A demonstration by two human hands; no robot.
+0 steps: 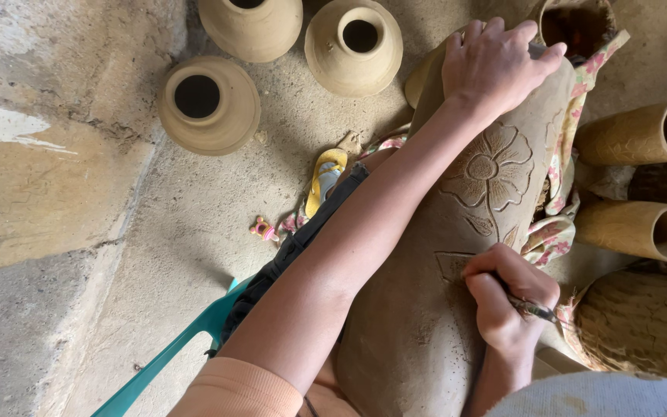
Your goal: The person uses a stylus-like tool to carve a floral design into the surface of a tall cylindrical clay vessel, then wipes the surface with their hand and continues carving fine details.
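While the left hand [496, 62] lies open on the clay pot [457, 255], the right hand [507, 297] grips a carving tool [533, 310]

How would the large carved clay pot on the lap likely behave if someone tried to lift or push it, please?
The carved clay pot looks heavy for one hand: it is big, and the left hand braces its far end. Its matt, raw surface with fresh flower carving suggests unfired clay, so probably fragile and easily dented. Lying on its rounded side on floral cloth, it might roll if released.
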